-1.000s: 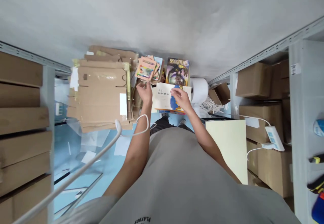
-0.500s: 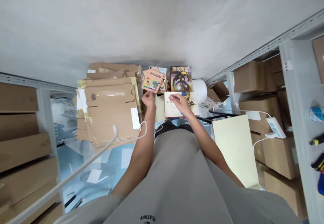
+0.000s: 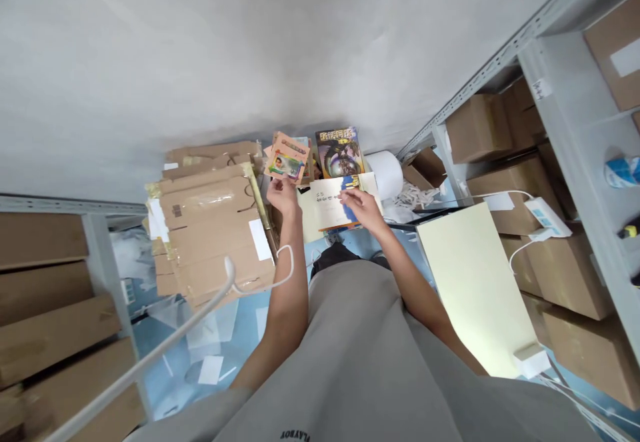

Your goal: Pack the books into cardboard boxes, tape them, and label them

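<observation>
Toward 11 o'clock, a peach-pink booklet (image 3: 289,157) carries a rainbow-coloured frame around its picture. Toward 1 o'clock, the creature-covered book (image 3: 341,154) shows golden-yellow lettering above a dark figure and a purplish orb. Near the centre, a white booklet (image 3: 327,213) bears black characters and a blue patch touched with yellow. The paper-like roll (image 3: 387,174) at 2 o'clock is plain white. At 9 o'clock, flattened cardboard (image 3: 215,222) is brown, streaked with shiny yellowish tape. The floor (image 3: 240,349) at 7 o'clock is light blue, the panel (image 3: 460,269) at 4 o'clock pale cream, and the T-shirt (image 3: 345,349) at 6 o'clock grey with black lettering.
</observation>
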`<state>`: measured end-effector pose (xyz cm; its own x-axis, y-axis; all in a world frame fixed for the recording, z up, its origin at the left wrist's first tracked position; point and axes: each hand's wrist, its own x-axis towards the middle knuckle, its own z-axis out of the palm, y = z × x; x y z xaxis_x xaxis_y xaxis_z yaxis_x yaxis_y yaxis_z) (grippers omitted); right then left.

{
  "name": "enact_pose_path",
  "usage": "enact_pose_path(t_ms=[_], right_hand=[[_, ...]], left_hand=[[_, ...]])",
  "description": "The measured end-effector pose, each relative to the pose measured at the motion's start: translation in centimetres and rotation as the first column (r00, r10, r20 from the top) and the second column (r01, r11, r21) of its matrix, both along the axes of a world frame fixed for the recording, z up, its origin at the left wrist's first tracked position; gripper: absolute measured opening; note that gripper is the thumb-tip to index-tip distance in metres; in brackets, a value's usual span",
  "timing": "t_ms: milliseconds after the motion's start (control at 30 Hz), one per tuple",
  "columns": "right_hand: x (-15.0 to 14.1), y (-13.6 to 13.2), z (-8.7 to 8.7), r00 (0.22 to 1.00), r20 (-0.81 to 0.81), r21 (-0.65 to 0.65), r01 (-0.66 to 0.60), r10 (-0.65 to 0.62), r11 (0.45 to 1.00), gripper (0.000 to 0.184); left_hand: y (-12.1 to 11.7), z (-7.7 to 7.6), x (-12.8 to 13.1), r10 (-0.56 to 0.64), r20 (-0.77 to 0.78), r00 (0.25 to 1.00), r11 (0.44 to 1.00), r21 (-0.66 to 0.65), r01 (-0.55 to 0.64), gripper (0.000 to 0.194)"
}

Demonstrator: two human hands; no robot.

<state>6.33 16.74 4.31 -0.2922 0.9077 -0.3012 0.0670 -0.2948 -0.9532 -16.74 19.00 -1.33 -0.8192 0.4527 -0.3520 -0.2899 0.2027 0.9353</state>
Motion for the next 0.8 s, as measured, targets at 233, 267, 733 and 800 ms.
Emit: enact_pose_path(t_ms=[233, 267, 733, 800], right_hand=[[9.1, -0.1, 4.3, 0.973, -0.091, 0.160, 0.223, -0.210, 0.962, 0.065], [11.0, -0.4, 4.7, 0.962, -0.092, 0.189, 0.269, -0.255, 0.944, 0.064], [40.8, -17.3, 3.9, 0.359, 0.060, 0.181, 0.914, -0.932, 0.363, 0.061], [43.5, -20.1, 3.2, 0.322, 0.068, 0.147, 0.933, -0.944, 0.329, 0.062]], left_hand=[[-0.5, 5.6, 12.8, -0.273, 0.034, 0.961, 0.926, 0.281, 0.253, 0.049], [-0.9, 5.9, 15.9, -0.349, 0.039, 0.936, 0.896, 0.307, 0.321, 0.049], [-13.6, 3.8, 50.5, -0.758, -0.650, 0.050, -0.049, 0.134, 0.990, 0.039], [-14.6, 3.8, 52.6, -0.832, -0.555, 0.006, -0.082, 0.133, 0.988, 0.048]])
